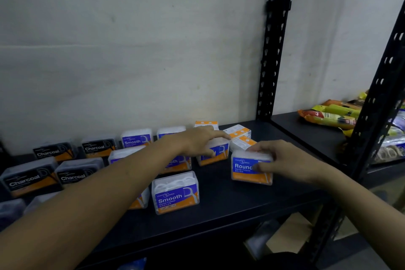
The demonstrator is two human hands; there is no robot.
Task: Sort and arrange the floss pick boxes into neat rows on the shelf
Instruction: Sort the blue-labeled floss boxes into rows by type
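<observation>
Nearest the front edge of the dark shelf (pixel 230 208), a Smooth box (pixel 176 196) stands upright with its label outward, apart from the others, as though already set as the start of a front row.

Just behind and to its right, the Round box (pixel 247 169) is gripped by the right hand (pixel 289 162). The thumb is pressed on the label face and the fingers (pixel 255 149) are curled over the top, a hold that lets the box be slid or turned square without tipping.

Further in, the left hand (pixel 197 141) is reached across the middle. Its fingers (pixel 219 135) are laid over the lid of a blue-label box (pixel 215 154) and the thumb is set against the front, so the box is pinched between them, probably to be drawn into line.

To the left, the Charcoal boxes (pixel 32 180) are grouped together, facing forward in rough rows; that kind appears largely sorted.

At the back right, orange-topped boxes (pixel 238 131) lie tilted and touching. These are judged to be the unsorted remainder.

Beyond the black post (pixel 276 39), snack packets (pixel 328 114) lie on the neighbouring shelf, against the pale wall (pixel 131 50).
</observation>
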